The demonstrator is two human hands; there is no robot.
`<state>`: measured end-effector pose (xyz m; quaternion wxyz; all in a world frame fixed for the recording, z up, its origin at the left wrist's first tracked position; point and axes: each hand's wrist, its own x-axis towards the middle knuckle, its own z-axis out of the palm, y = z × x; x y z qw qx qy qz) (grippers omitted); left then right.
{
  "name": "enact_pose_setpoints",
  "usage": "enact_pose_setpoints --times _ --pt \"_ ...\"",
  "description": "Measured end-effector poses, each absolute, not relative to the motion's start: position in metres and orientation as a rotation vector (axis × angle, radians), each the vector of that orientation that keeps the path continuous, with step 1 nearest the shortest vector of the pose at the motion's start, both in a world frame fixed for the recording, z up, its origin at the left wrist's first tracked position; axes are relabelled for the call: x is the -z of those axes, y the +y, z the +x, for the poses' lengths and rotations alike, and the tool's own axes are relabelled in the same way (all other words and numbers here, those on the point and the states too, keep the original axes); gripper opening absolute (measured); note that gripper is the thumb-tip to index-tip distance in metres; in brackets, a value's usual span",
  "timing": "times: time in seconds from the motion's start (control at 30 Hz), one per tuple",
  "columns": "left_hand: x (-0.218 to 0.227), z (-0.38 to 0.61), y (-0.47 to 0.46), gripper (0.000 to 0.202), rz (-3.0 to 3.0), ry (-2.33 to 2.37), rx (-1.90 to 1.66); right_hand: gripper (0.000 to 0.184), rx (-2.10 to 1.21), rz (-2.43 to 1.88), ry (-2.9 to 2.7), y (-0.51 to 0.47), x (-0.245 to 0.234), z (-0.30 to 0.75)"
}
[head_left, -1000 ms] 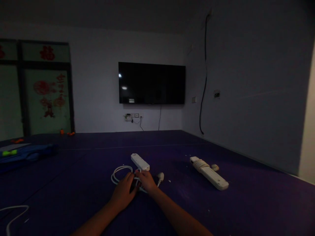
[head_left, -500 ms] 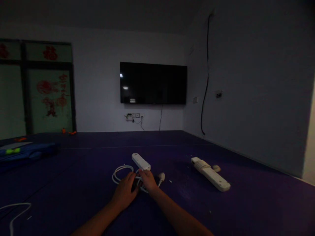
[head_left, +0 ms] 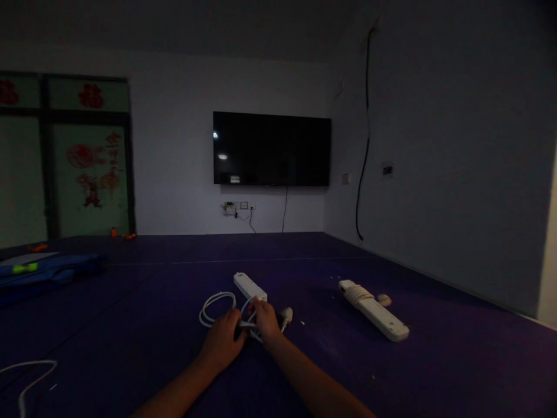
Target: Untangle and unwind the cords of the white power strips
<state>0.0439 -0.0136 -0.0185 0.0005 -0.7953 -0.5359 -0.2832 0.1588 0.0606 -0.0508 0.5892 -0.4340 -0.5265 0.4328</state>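
Note:
Both my hands are on the looped white cord [head_left: 214, 296] of a power strip [head_left: 249, 287], which lies just beyond them on the dark purple surface. My left hand [head_left: 223, 337] is closed round the cord, its fingertips partly hidden. My right hand [head_left: 264, 320] pinches a loop of the same cord near the strip's close end. Beside my right hand rests the cord's white plug [head_left: 287, 316]. Farther right lies a second power strip [head_left: 383, 319], its cord wound round one end and its plug [head_left: 384, 299] next to it.
A loose white cable [head_left: 37, 380] lies at the lower left. Blue cloth [head_left: 65, 270] is heaped at the left, with orange pieces [head_left: 129, 236] behind it. A wall-mounted television [head_left: 272, 149] faces me; a black cable [head_left: 364, 162] hangs down the right wall.
My right hand has shifted slightly right, drawing its fingers upright on the cord. My left hand stays nearly in place, and both power strips lie where they were.

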Motion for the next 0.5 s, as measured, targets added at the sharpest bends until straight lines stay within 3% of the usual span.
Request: enact_pose_setpoints --times 0.2,0.5 --pt "0.0172 0.0446 -0.0157 0.007 -2.488 -1.624 0.895 0.053 -0.970 -1.007 -1.153 0.0656 0.0531 0.1605" --pt "0.0201 0.0437 -0.0151 0.026 -2.427 -1.625 0.902 0.054 -0.971 -0.967 -1.389 0.0614 0.0488 0.1639"
